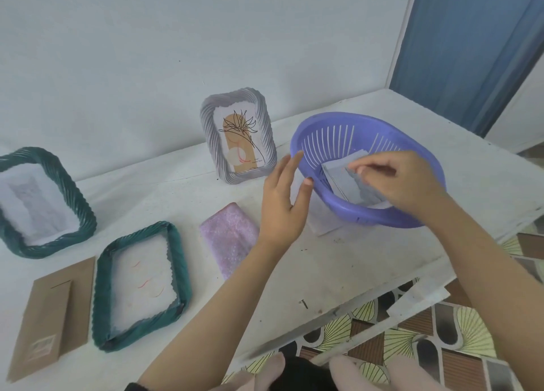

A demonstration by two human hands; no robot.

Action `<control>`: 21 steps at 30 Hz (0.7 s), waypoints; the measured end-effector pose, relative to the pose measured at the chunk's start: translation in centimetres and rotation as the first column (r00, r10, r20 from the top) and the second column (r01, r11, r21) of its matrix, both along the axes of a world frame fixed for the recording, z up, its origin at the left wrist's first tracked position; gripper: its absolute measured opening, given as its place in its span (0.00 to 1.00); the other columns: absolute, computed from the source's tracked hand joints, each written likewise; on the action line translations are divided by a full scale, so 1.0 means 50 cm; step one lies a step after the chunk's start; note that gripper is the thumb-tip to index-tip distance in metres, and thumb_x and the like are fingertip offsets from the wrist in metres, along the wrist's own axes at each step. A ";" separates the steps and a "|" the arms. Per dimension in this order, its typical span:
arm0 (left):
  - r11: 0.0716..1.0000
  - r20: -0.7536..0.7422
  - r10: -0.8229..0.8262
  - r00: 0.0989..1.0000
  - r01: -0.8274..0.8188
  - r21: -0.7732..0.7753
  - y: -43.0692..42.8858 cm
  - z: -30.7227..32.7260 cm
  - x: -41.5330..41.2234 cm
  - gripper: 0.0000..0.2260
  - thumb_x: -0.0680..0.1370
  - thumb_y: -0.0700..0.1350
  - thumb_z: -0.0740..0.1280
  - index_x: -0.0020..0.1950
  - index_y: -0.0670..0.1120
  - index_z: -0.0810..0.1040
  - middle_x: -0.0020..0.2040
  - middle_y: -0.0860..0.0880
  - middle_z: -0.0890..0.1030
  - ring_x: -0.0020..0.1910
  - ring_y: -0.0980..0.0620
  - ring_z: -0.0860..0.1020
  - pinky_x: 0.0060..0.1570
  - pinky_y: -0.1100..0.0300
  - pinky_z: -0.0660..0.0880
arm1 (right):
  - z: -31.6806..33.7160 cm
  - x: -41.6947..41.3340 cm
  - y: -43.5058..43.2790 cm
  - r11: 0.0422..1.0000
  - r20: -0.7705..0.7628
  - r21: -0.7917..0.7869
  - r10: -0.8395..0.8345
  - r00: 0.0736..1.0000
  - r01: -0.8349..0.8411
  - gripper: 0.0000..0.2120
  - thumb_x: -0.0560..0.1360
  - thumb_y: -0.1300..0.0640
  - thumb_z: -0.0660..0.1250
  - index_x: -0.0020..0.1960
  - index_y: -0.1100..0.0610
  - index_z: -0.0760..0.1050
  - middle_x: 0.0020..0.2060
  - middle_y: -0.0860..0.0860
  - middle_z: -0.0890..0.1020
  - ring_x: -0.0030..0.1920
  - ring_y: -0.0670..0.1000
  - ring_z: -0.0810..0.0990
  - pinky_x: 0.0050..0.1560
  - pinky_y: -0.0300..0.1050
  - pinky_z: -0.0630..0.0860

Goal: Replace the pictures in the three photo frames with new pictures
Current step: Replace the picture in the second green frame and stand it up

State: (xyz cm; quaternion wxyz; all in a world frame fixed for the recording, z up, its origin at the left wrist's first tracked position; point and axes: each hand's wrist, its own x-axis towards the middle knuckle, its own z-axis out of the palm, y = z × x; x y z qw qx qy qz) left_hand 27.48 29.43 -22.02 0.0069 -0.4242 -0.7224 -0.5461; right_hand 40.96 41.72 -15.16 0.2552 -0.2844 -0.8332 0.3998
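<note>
Picking a new picture out of the purple basket.

The right hand [400, 181] is pinching the top sheet of the pictures [344, 181] lying in the basket [368, 214], right of centre. The left hand [282, 202] is waiting open, fingers straight, with the thumb seemingly touching the rim. Peeling off one sheet and lifting it flat over the rim looks best, with the left hand bracing. Two green frames [182, 261] are lying at lower left and the grey frame [210, 143] is standing behind. The basket is sitting near the tabletop [353, 267] edge, with open room in front.
</note>
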 end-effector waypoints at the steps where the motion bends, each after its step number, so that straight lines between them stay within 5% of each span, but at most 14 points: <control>1: 0.999 -0.030 -0.032 0.999 0.031 -0.011 -0.001 0.004 0.000 0.20 0.79 0.51 0.59 0.70 0.51 0.68 0.71 0.49 0.68 0.71 0.59 0.61 0.68 0.69 0.56 | -0.003 -0.005 0.024 0.999 0.068 0.037 -0.033 0.997 0.031 0.09 0.74 0.61 0.65 0.47 0.51 0.82 0.44 0.47 0.83 0.46 0.47 0.80 0.50 0.37 0.71; 4: 0.994 -0.174 -0.083 0.981 0.069 -0.080 0.002 0.007 -0.003 0.17 0.77 0.51 0.63 0.66 0.51 0.74 0.70 0.47 0.69 0.68 0.60 0.63 0.65 0.74 0.53 | -0.022 -0.017 0.090 0.985 0.390 0.155 -0.128 0.912 0.072 0.13 0.73 0.56 0.67 0.57 0.50 0.78 0.54 0.51 0.80 0.53 0.53 0.78 0.49 0.40 0.68; 8: 0.981 -0.125 -0.109 0.986 0.087 -0.173 0.005 0.010 -0.001 0.15 0.75 0.52 0.64 0.59 0.51 0.79 0.69 0.49 0.70 0.67 0.55 0.65 0.64 0.70 0.56 | -0.034 -0.035 0.103 0.969 0.756 0.245 -0.169 0.632 -0.034 0.28 0.70 0.52 0.68 0.69 0.53 0.65 0.61 0.54 0.76 0.60 0.57 0.75 0.49 0.44 0.70; 11: 0.981 -0.105 -0.105 0.989 0.086 -0.175 0.002 0.012 0.001 0.15 0.75 0.53 0.64 0.59 0.52 0.79 0.69 0.51 0.70 0.67 0.57 0.64 0.63 0.72 0.56 | -0.037 -0.053 0.091 0.956 0.821 0.285 -0.207 0.532 -0.068 0.32 0.69 0.51 0.70 0.70 0.53 0.61 0.62 0.53 0.75 0.62 0.57 0.73 0.51 0.46 0.69; 17: 0.980 -0.048 -0.126 0.991 0.117 -0.161 0.001 0.009 0.003 0.14 0.75 0.53 0.64 0.60 0.53 0.78 0.70 0.52 0.68 0.67 0.61 0.63 0.66 0.62 0.60 | -0.042 -0.070 0.083 0.963 0.846 0.267 -0.223 0.485 -0.023 0.32 0.67 0.56 0.72 0.67 0.57 0.61 0.58 0.60 0.72 0.58 0.59 0.73 0.45 0.46 0.71; 21: 0.979 -0.036 -0.130 0.991 0.122 -0.164 0.002 0.010 -0.001 0.13 0.76 0.53 0.65 0.59 0.55 0.78 0.70 0.53 0.68 0.66 0.63 0.63 0.66 0.63 0.60 | -0.039 -0.071 0.081 0.975 0.824 0.221 -0.207 0.527 0.037 0.28 0.67 0.61 0.72 0.62 0.61 0.63 0.38 0.54 0.72 0.45 0.58 0.74 0.39 0.45 0.70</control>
